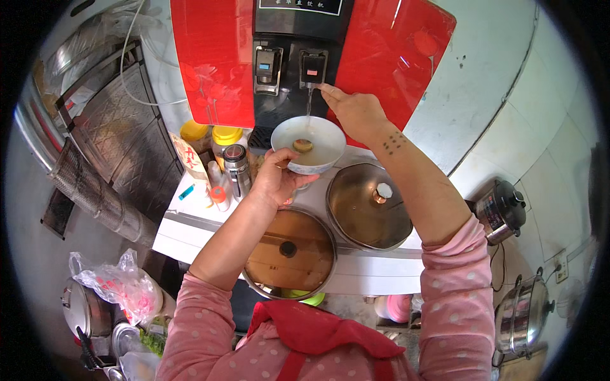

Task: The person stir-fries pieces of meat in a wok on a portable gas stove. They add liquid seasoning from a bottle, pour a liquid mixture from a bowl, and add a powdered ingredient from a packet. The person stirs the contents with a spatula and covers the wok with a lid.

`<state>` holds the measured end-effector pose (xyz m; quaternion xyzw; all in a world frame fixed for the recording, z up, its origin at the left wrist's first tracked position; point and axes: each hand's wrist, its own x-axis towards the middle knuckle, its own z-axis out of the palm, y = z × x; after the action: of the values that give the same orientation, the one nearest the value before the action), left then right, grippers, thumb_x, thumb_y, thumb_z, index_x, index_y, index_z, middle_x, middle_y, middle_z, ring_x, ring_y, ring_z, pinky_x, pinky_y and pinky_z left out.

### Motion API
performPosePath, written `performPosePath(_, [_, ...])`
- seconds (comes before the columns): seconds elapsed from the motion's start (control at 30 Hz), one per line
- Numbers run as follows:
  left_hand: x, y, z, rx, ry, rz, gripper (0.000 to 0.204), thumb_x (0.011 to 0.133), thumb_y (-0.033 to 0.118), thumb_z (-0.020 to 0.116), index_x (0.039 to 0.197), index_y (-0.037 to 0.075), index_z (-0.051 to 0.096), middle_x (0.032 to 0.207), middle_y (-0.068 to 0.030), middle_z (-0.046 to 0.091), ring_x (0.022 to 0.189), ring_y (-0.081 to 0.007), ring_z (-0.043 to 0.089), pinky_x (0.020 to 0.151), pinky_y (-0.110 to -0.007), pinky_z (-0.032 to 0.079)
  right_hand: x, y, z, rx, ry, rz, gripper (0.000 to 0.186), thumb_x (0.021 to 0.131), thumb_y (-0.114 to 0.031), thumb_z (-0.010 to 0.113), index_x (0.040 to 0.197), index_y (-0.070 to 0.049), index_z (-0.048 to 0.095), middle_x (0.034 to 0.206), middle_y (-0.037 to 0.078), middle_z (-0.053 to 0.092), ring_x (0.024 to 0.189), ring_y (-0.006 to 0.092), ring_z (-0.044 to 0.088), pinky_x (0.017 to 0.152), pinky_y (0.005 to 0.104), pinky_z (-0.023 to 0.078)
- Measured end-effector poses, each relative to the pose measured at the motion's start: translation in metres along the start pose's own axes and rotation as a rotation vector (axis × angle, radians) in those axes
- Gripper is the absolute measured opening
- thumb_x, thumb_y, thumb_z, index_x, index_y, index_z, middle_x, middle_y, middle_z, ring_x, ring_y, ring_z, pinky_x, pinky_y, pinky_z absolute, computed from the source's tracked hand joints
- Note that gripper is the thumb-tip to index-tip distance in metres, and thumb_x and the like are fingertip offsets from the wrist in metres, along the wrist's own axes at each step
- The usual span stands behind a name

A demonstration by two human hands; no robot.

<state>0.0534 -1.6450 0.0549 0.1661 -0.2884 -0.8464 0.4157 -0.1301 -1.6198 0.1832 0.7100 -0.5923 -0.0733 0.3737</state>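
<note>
Bowl (pixel 326 141): white, round, in the left hand below the right-side tap; somewhat tilted; cloudy liquid inside.
Bowl contents: one small yellowish-brown round piece (pixel 303 146), near the left thumb; kind cannot be told.
Water stream (pixel 309 101): thin, running from tap down into bowl.
Left hand (pixel 279 178): partly closed around the near left side of the bowl, thumb at the rim, fingers beneath.
Right hand (pixel 356 114): index finger extended to the tap's lower end, other fingers curled; grasps nothing that can be seen.
Right-side tap (pixel 312 66): black, small pink-red mark.
Left-side tap (pixel 267 66): black, blue mark, metal surround.
Dispenser (pixel 400 57): black centre, glossy red side panels; upright behind the bowl.
Covered pans, two: one with a brown-tinted lid and dark knob (pixel 273 270), nearer the body; one with a metal-topped knob (pixel 362 219), beside it to the right.
Counter (pixel 184 244): white, under the pans.
Left of the bowl: jar with yellow lid (pixel 227 135), steel flask (pixel 237 171), red-capped bottle (pixel 219 195).
Far right: black-lidded cooker (pixel 502 213); steel pot (pixel 522 314) below it.
Lower left: clear plastic bag (pixel 124 286).
Sleeves (pixel 457 279): pink, pale dots.
</note>
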Motion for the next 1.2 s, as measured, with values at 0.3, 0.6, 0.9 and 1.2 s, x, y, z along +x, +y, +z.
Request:
performPosePath(0.3, [0.001, 0.006, -0.004, -0.004, 0.037, 0.031, 0.036, 0.082, 0.010, 0.057, 0.115, 0.004, 0.045, 0.123, -0.0170, 0.051, 0.110, -0.0380, 0.056, 0.079, -0.055, 0.057, 0.000, 0.002, 0.004, 0.019, 0.014, -0.011, 0.056, 0.082, 0.000, 0.052, 0.136, -0.011, 0.049, 0.151, -0.004, 0.034, 0.071, 0.0185, 0.065, 0.059, 0.0330, 0.054])
performPosePath(0.6, [-0.002, 0.008, 0.004, 0.012, 0.108, 0.076, 0.025, 0.084, 0.009, 0.057, 0.107, 0.002, 0.054, 0.122, -0.0162, 0.053, 0.109, -0.0391, 0.057, 0.080, -0.058, 0.056, -0.002, 0.002, 0.004, 0.057, 0.027, -0.009, 0.047, 0.086, -0.007, 0.051, 0.133, -0.010, 0.051, 0.151, -0.003, 0.034, 0.075, 0.0211, 0.069, 0.062, 0.0376, 0.057])
performPosePath(0.9, [0.004, 0.008, 0.001, 0.024, 0.125, 0.091, 0.019, 0.084, 0.010, 0.057, 0.102, 0.002, 0.053, 0.121, -0.0159, 0.052, 0.109, -0.0390, 0.056, 0.079, -0.059, 0.057, -0.002, 0.001, 0.005, 0.046, 0.031, -0.007, 0.050, 0.086, -0.005, 0.050, 0.135, -0.011, 0.049, 0.151, -0.004, 0.035, 0.075, 0.0199, 0.068, 0.061, 0.0353, 0.056])
performPosePath(1.2, [0.011, 0.008, -0.005, 0.061, 0.147, 0.083, 0.033, 0.085, 0.011, 0.057, 0.115, 0.000, 0.051, 0.122, -0.0172, 0.053, 0.106, -0.0405, 0.058, 0.078, -0.054, 0.058, -0.002, 0.003, 0.005, 0.060, 0.037, 0.006, 0.059, 0.082, 0.000, 0.052, 0.139, -0.012, 0.046, 0.152, -0.006, 0.033, 0.073, 0.0190, 0.066, 0.059, 0.0327, 0.054])
